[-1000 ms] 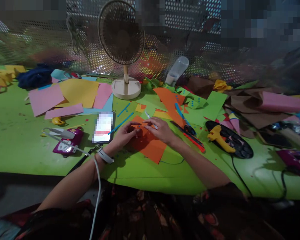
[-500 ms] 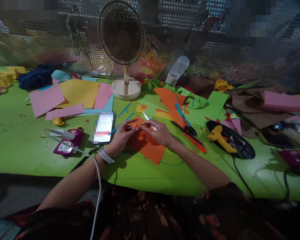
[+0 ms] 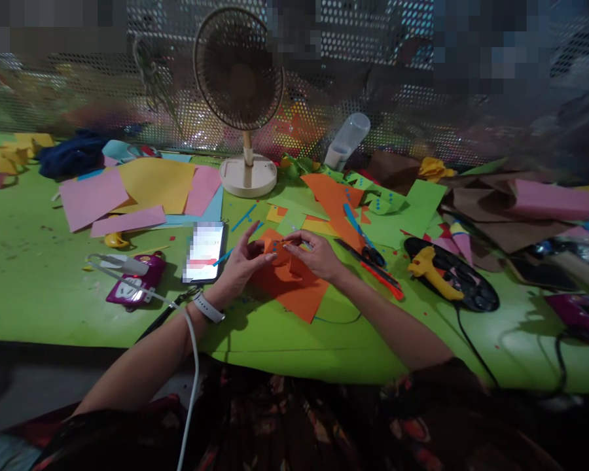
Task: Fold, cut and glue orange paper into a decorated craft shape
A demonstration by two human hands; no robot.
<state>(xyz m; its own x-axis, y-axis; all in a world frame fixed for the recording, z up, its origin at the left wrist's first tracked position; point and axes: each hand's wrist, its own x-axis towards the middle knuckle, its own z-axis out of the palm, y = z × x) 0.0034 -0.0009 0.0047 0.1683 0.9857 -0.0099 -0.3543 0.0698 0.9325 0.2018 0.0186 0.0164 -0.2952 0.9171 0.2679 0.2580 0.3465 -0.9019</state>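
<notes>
My left hand [image 3: 240,265] and my right hand [image 3: 314,255] meet over an orange paper sheet [image 3: 294,288] on the green table [image 3: 39,288]. Both pinch a small orange paper piece [image 3: 275,247] lifted a little above the sheet. My left wrist wears a white watch [image 3: 207,306]. A thin white stick-like tool [image 3: 305,245] lies under my right fingers. A phone [image 3: 205,251] lies just left of my left hand.
A desk fan [image 3: 240,85] stands behind the hands. Pink and yellow sheets [image 3: 142,186] lie at the left, a purple device [image 3: 135,284] with a white cable near the phone. Scissors [image 3: 368,245], a yellow glue gun [image 3: 434,271] on a black tray, and brown and pink paper lie right.
The small orange piece has come up off the sheet between my fingers. My left hand has raised and spread its fingers, and my right hand has shifted slightly toward it.
</notes>
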